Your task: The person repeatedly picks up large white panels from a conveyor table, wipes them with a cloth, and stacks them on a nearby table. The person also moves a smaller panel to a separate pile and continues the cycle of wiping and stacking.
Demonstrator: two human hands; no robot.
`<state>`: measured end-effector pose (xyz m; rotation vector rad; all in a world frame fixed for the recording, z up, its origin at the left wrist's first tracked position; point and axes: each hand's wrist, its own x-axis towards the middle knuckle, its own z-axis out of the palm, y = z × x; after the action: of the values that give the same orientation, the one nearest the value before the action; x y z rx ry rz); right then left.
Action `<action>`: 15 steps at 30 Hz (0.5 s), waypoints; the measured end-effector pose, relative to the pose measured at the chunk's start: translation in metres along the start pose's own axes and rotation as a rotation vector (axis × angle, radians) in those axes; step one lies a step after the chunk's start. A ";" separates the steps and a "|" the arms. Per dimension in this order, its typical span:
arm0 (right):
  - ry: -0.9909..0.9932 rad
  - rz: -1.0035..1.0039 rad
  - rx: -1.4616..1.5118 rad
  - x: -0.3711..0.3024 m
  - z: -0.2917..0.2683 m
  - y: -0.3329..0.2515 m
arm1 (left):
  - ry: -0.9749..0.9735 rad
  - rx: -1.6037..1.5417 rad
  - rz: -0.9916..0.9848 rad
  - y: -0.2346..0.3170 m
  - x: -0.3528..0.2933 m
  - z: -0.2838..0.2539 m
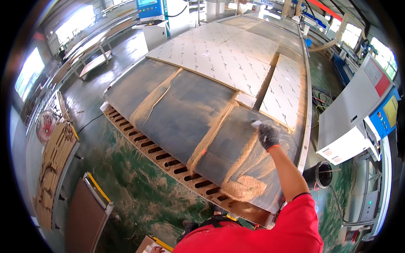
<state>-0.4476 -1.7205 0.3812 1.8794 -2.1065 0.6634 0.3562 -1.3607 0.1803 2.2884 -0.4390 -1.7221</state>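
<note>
My right hand [268, 135], in a dark grey glove with an orange cuff, is stretched over the dark machine bed [185, 101]. Its fingers are closed around a small pale object [256, 123], too blurred to name. Beside the hand runs a ridge of sawdust [244, 156], ending in a larger sawdust heap [245, 188] near the bed's front corner. Just beyond lie white printed-film panels [219, 57] with cut gaps between them, and a small white offcut [246, 100]. At the lower edge only a sliver of my left hand [157, 249] shows; its fingers are mostly hidden.
A slotted, dust-covered edge [168, 162] runs along the bed's front. To the right stand a black bucket [318, 175] and a grey control cabinet [354, 114]. At left are a brown board stack [86, 215], a fan [47, 126] and cut strips [55, 168]. Sawdust litters the green floor.
</note>
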 end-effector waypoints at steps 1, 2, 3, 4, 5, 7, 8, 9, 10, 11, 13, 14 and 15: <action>-0.191 0.055 -0.024 -0.004 -0.004 -0.019 | -0.006 -0.006 -0.006 -0.005 -0.001 0.000; -0.144 -0.001 0.070 -0.016 -0.007 -0.043 | -0.017 -0.013 -0.007 -0.010 0.003 -0.003; -0.222 -0.010 0.027 -0.024 -0.013 -0.065 | -0.030 -0.018 -0.005 -0.012 0.005 -0.004; -0.297 0.000 0.010 -0.034 -0.018 -0.089 | -0.045 -0.024 0.000 -0.013 0.010 -0.007; -0.349 -0.079 -0.061 -0.045 -0.026 -0.110 | -0.062 -0.039 0.005 -0.011 0.015 -0.009; -0.455 -0.102 0.029 -0.069 -0.043 -0.143 | -0.079 -0.105 -0.053 -0.002 0.028 -0.013; -0.489 -0.127 0.000 -0.079 -0.055 -0.154 | -0.108 -0.041 0.026 0.007 0.030 -0.013; -0.487 -0.107 0.064 -0.095 -0.060 -0.168 | -0.112 0.022 0.082 0.015 0.040 -0.014; -0.423 -0.148 0.096 -0.109 -0.065 -0.178 | -0.099 -0.003 0.132 0.025 0.043 -0.012; -0.424 -0.151 0.077 -0.124 -0.068 -0.189 | -0.077 -0.034 0.197 0.033 0.046 -0.012; -0.343 -0.168 0.157 -0.147 -0.075 -0.195 | -0.135 -0.084 0.166 0.051 0.049 -0.012; -0.274 -0.241 0.160 -0.158 -0.077 -0.196 | -0.162 -0.112 0.155 0.058 0.051 -0.014; -0.410 -0.146 0.105 -0.165 -0.083 -0.193 | -0.154 -0.072 0.158 0.065 0.047 -0.015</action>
<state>-0.2441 -1.5499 0.4092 2.3698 -2.1661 0.3863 0.3772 -1.4383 0.1669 2.0211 -0.5624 -1.8103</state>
